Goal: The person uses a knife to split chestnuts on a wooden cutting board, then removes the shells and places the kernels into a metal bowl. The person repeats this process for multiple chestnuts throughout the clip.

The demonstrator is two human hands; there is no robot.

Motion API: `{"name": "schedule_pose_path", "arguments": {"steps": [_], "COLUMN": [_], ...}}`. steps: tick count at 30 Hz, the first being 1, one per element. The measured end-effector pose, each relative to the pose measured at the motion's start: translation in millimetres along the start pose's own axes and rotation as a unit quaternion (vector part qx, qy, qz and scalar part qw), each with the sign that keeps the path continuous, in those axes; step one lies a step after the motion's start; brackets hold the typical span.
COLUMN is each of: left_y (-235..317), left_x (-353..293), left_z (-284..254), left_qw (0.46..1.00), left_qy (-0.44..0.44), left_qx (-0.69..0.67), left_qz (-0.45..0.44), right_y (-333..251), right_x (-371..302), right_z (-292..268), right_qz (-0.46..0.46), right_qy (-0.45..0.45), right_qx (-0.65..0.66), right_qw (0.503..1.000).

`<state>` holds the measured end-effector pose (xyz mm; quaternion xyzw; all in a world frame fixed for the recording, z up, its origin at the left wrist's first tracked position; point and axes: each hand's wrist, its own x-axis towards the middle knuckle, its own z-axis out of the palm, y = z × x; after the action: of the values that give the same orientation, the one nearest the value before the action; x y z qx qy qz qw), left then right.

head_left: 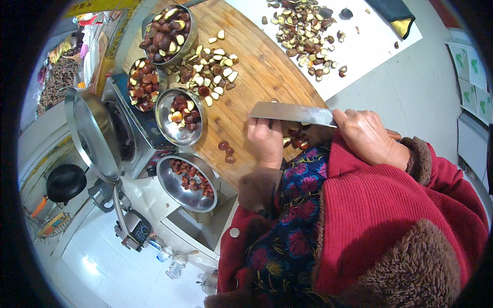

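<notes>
My right hand (368, 137) grips the handle of a broad steel cleaver (290, 113), whose blade lies flat above the round wooden chopping board (257, 77). My left hand (265, 141) rests on the board just under the blade, fingers curled by a few brown chestnuts (298, 139). Three loose chestnuts (226, 152) lie to the left of that hand. A heap of halved chestnuts (208, 69) with pale insides sits farther up the board.
Steel bowls of chestnuts stand along the board's left: a top bowl (169, 33), a middle-left bowl (141, 84), a centre bowl (179, 115), a lower bowl (187, 182). A white sheet (359, 46) carries shells and cut pieces. A metal machine with a round lid (92, 133) stands at left.
</notes>
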<state>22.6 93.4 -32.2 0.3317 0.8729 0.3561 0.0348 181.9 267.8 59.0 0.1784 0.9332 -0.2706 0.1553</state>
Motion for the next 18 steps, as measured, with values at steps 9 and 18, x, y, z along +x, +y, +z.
{"name": "schedule_pose_path", "arguments": {"steps": [9, 18], "left_y": [5.2, -2.4], "left_x": [8.1, 5.4], "left_z": [-1.5, -2.1], "left_qw": [0.999, 0.994], "left_qy": [-0.040, -0.051], "left_qx": [0.012, 0.081], "left_qz": [0.026, 0.058], "right_y": [-4.3, -15.1], "right_x": [10.3, 50.3], "right_z": [-12.9, -0.6], "right_qz": [0.015, 0.028], "right_qy": [-0.020, -0.044], "right_qx": [0.020, -0.023], "right_qw": [0.999, 0.998]}}
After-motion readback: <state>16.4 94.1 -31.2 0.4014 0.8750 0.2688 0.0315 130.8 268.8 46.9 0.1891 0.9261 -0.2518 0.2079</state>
